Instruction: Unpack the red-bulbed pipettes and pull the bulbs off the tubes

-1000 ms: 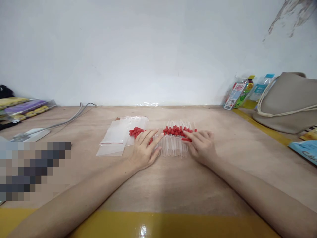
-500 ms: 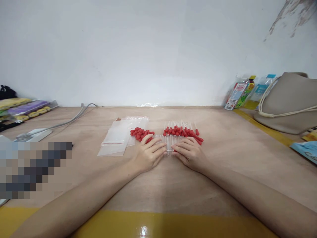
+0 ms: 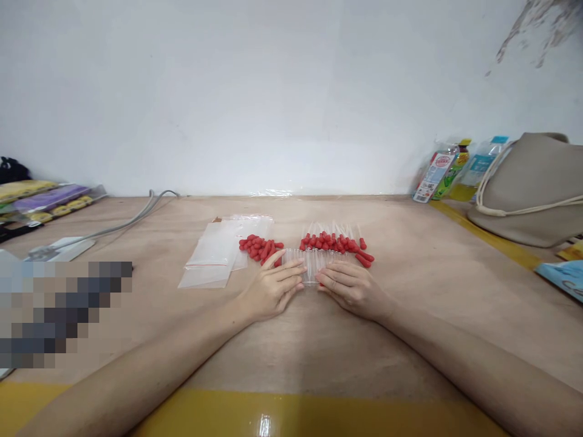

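Across the lower frame spreads the desk [image 3: 273,358]; at centre, the left grip [image 3: 274,289] and right grip [image 3: 354,287] lie draped over clear tubes [image 3: 311,266], whether pinching any I cannot tell. Uneven sideways pressure could roll loose tubes out of line, or into the red bulbs [image 3: 324,240] just above.

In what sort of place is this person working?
Probably an improvised indoor workspace: clear tubes lie side by side on a wooden-looking tabletop, with drink bottles at the back right.
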Demonstrator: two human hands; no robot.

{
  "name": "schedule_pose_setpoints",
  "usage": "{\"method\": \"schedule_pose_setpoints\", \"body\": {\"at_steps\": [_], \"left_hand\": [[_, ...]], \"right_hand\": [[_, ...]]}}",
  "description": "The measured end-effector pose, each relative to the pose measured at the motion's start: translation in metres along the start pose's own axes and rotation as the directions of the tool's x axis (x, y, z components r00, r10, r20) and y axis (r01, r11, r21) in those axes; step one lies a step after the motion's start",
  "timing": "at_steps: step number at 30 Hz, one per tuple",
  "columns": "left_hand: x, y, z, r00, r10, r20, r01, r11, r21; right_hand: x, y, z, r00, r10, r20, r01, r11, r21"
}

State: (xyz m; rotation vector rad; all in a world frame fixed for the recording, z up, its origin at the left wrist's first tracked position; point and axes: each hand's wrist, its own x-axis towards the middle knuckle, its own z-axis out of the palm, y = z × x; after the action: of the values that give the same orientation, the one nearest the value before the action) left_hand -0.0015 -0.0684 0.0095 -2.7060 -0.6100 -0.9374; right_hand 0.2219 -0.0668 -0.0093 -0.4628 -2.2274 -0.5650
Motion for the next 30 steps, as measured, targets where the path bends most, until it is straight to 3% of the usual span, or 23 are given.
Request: {"method": "schedule_pose_setpoints", "body": {"at_steps": [15,17,20,22,24,27,30], "left_hand": [[-0.009,-0.003,-0.001,1.0,0.001,-0.006,-0.002,0.997,-0.082],[-0.011,-0.005,-0.004,0.999,-0.044,-0.021,0.042,0.995,-0.088],[-0.013,-0.006,-0.008,0.995,-0.071,-0.073,0.067,0.996,-0.056],[-0.013,-0.007,-0.009,0.991,-0.079,-0.107,0.076,0.997,-0.026],[-0.011,-0.009,-0.007,0.982,-0.125,-0.144,0.128,0.992,0.013],[-0.008,-0.015,0.0,0.959,-0.194,-0.205,0.207,0.977,0.041],[-0.003,-0.02,0.005,0.953,-0.221,-0.205,0.229,0.973,0.016]], "right_hand": [[-0.001,0.004,-0.019,0.984,-0.164,0.071,0.167,0.985,-0.042],[-0.004,0.008,-0.023,0.991,-0.126,0.05,0.127,0.992,-0.015],[-0.011,0.018,-0.027,0.994,0.103,-0.044,-0.104,0.994,-0.017],[-0.016,0.027,-0.028,0.936,0.323,-0.142,-0.331,0.943,-0.038],[-0.021,0.037,-0.028,0.831,0.525,-0.185,-0.539,0.841,-0.035],[-0.028,0.054,-0.03,0.627,0.771,-0.113,-0.775,0.632,0.015],[-0.036,0.068,-0.033,0.406,0.914,-0.02,-0.91,0.406,0.081]]}}
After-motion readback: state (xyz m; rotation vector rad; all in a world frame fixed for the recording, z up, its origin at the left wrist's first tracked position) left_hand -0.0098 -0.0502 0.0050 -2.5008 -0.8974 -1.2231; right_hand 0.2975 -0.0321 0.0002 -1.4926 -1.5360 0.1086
